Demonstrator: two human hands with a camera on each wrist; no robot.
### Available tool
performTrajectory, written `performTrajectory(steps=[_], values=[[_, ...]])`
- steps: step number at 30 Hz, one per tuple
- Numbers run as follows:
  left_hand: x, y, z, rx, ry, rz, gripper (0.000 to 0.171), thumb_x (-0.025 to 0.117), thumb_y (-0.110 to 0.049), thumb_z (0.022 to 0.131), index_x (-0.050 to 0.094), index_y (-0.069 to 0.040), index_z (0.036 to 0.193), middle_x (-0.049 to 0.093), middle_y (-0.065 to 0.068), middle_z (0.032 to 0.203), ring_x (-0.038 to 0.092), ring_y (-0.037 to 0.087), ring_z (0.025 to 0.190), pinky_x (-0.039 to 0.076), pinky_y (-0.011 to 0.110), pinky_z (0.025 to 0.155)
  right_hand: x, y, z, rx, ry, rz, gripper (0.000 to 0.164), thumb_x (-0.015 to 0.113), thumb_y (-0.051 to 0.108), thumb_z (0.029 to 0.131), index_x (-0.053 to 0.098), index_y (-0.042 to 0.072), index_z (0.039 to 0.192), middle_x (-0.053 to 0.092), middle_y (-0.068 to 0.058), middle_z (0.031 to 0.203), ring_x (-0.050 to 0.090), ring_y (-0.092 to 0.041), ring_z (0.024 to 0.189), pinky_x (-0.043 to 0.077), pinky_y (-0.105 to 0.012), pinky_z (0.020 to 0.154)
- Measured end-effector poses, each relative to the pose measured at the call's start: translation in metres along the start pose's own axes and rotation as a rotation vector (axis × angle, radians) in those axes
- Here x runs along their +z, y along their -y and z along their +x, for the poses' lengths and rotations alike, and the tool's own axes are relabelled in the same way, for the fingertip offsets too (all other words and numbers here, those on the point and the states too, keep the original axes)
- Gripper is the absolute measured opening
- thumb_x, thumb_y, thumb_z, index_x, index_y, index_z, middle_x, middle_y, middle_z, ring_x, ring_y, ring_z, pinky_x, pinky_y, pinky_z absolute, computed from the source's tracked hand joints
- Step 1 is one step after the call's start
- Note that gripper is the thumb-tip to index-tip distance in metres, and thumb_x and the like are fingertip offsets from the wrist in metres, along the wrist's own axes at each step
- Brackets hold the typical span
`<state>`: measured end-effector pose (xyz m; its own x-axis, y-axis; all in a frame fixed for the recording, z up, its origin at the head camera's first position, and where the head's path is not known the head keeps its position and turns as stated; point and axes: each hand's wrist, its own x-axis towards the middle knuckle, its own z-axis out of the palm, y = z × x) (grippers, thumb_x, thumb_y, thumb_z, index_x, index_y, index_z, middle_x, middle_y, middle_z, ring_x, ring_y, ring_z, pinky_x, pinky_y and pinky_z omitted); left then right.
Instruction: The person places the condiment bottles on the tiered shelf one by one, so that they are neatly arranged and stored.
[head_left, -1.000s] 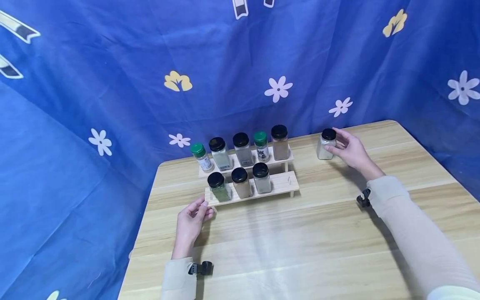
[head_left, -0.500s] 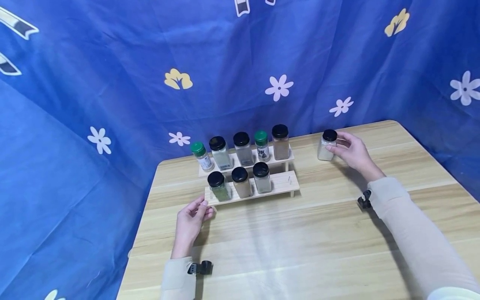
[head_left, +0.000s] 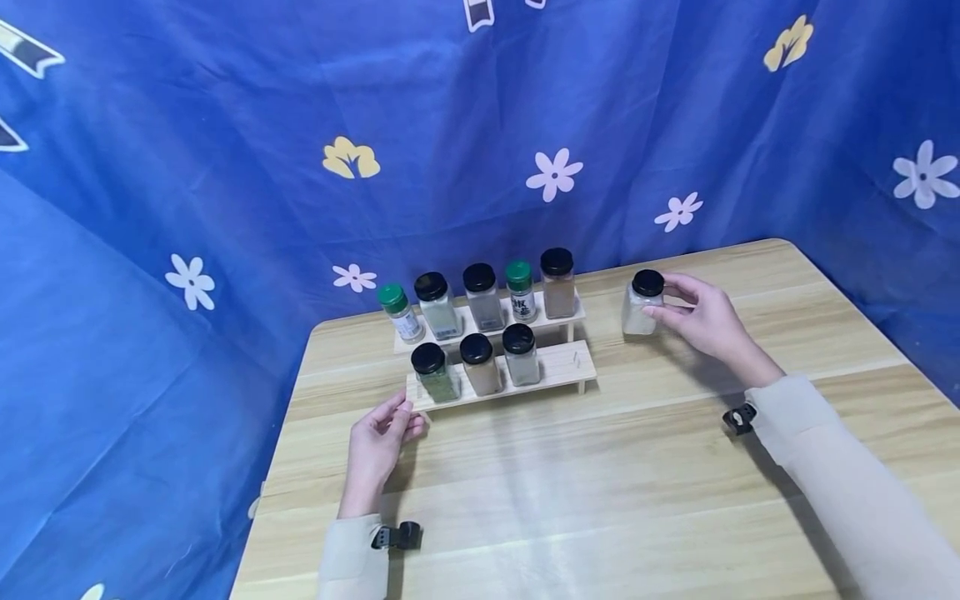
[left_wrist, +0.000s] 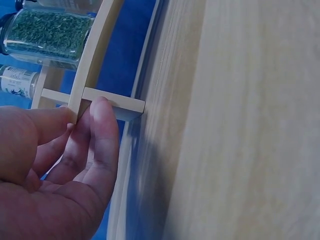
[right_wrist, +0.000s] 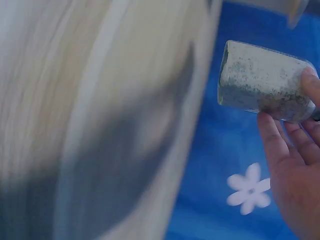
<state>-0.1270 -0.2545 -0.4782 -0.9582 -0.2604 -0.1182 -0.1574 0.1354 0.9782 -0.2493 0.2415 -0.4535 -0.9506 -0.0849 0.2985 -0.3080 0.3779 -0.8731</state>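
My right hand [head_left: 703, 315] grips a square spice jar [head_left: 639, 315] with a black lid and pale contents, right of the rack. In the right wrist view the jar [right_wrist: 265, 80] shows off the table edge against the blue cloth, thumb and fingers on opposite sides. My left hand [head_left: 378, 442] pinches the left front end of a two-tier wooden spice rack [head_left: 562, 367]; in the left wrist view the thumb lies on one face of the board [left_wrist: 95, 55] and the fingers on the other. A jar of green flakes [left_wrist: 50, 35] stands near that end.
The rack's back tier carries several jars, among them a green-lidded bottle [head_left: 402, 321] and a brown-filled jar [head_left: 558, 287]. Three black-lidded jars stand on the lower tier, including a tan-filled jar [head_left: 482, 371]. A blue patterned cloth [head_left: 450, 125] hangs behind the wooden table [head_left: 525, 500].
My right hand has lifted the pale jar and brought it slightly left and toward me. My left hand has stayed on the rack's end.
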Motion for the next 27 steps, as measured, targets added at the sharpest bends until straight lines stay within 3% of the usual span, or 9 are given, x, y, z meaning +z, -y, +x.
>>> performTrajectory(steps=[3,9,20,27], values=[[-0.003,0.0,0.0,-0.004,-0.004,0.005,0.04,0.061,-0.009,0.107,0.058,0.002,0.145,0.078,0.007,0.097,0.076,0.006,0.081,0.07,0.021,0.084,0.005,0.019,-0.007,-0.014,0.03,0.063,0.051,0.082,0.005,0.091,0.064,0.001,0.138,0.067,-0.026,0.136,0.069,0.01,0.101,0.064,-0.012,0.092],[-0.005,-0.002,0.0,-0.002,-0.004,0.011,0.041,0.061,-0.011,0.107,0.058,0.002,0.146,0.079,0.007,0.097,0.076,0.005,0.082,0.07,0.022,0.085,0.016,0.05,-0.02,-0.035,0.098,0.134,0.052,0.082,0.0,0.089,0.065,0.001,0.138,0.066,-0.025,0.139,0.074,0.001,0.103,0.066,-0.02,0.092],[-0.002,-0.001,0.001,0.01,0.003,0.015,0.04,0.06,-0.009,0.107,0.058,0.005,0.145,0.077,0.003,0.092,0.076,0.005,0.08,0.07,0.021,0.083,0.046,0.073,-0.031,-0.078,0.162,0.185,0.054,0.084,0.002,0.088,0.064,-0.002,0.139,0.066,-0.024,0.14,0.075,-0.007,0.108,0.065,-0.022,0.093],[-0.001,-0.001,0.0,0.015,0.002,0.02,0.039,0.061,-0.008,0.107,0.058,0.005,0.144,0.077,0.007,0.094,0.076,0.006,0.081,0.07,0.021,0.083,0.064,0.074,-0.034,-0.06,0.178,0.158,0.055,0.085,0.003,0.088,0.064,-0.001,0.139,0.067,-0.021,0.14,0.071,-0.037,0.119,0.064,-0.02,0.096]])
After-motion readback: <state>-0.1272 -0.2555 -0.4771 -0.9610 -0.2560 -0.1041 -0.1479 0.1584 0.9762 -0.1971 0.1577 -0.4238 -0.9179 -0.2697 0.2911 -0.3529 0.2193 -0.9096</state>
